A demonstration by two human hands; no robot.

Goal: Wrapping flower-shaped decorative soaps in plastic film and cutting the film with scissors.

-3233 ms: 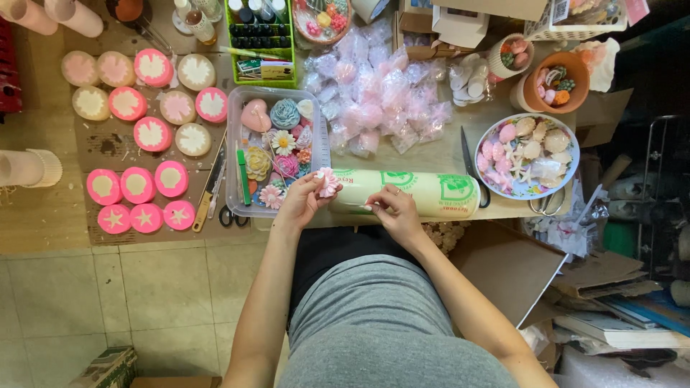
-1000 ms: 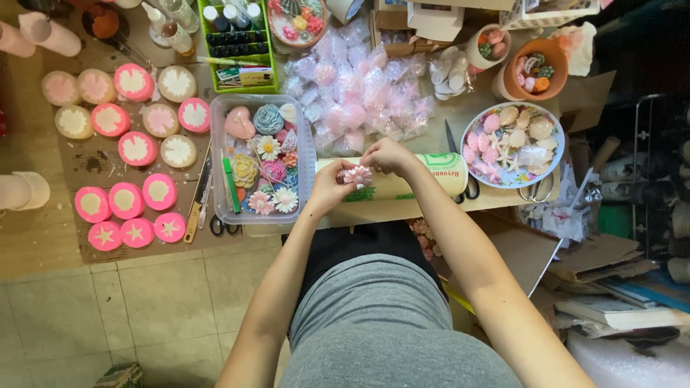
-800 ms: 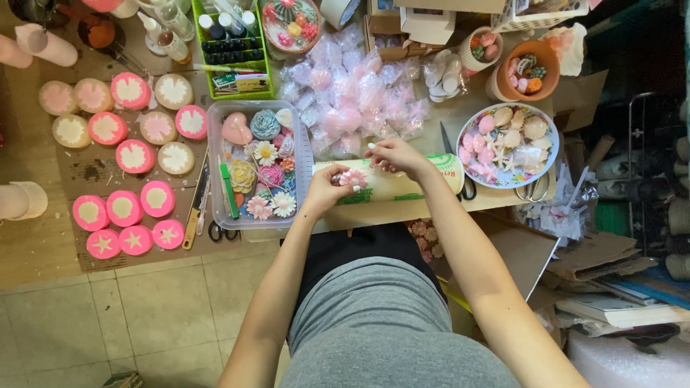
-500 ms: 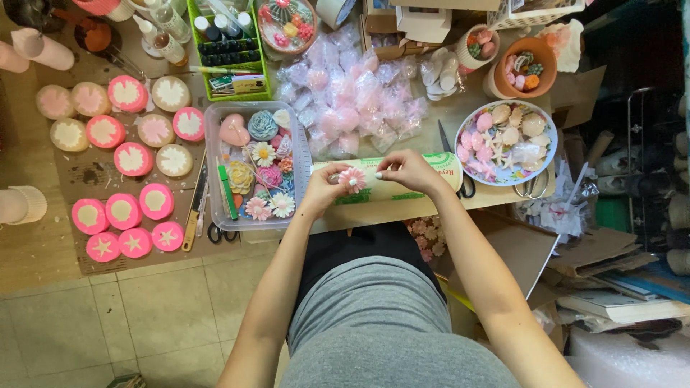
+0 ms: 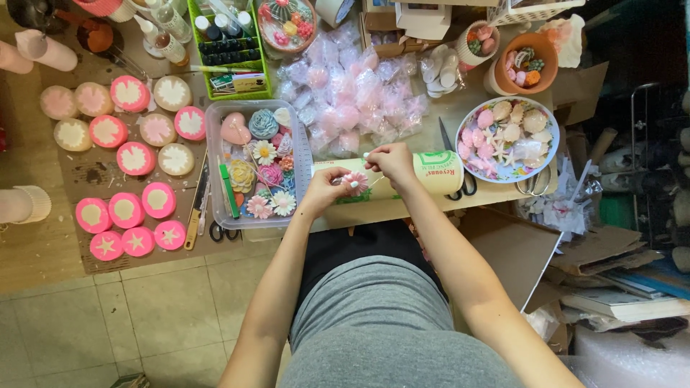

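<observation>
My left hand (image 5: 327, 188) pinches a small pink flower-shaped piece (image 5: 355, 182) over the table's front edge. My right hand (image 5: 390, 162) is closed just above and to the right of it, its fingers pulling on clear wrap or a thin tie by the flower. Both hands hover over a pale roll with green print (image 5: 438, 171) lying on its side. To the left stands a clear plastic tray (image 5: 214, 172) holding several flower and heart shaped pieces.
A heap of small clear-wrapped pink items (image 5: 356, 100) lies behind the hands. A patterned plate of shell shapes (image 5: 507, 138) sits right. Round pink and cream moulds (image 5: 122, 136) fill the left. Scissors (image 5: 223, 231), a green bottle rack (image 5: 228, 49) and cardboard (image 5: 514, 248) surround the work spot.
The pink flower stays between both hands. My hands have shifted slightly over the roll, with the right hand working wrap around the flower; the view also drifted a little.
</observation>
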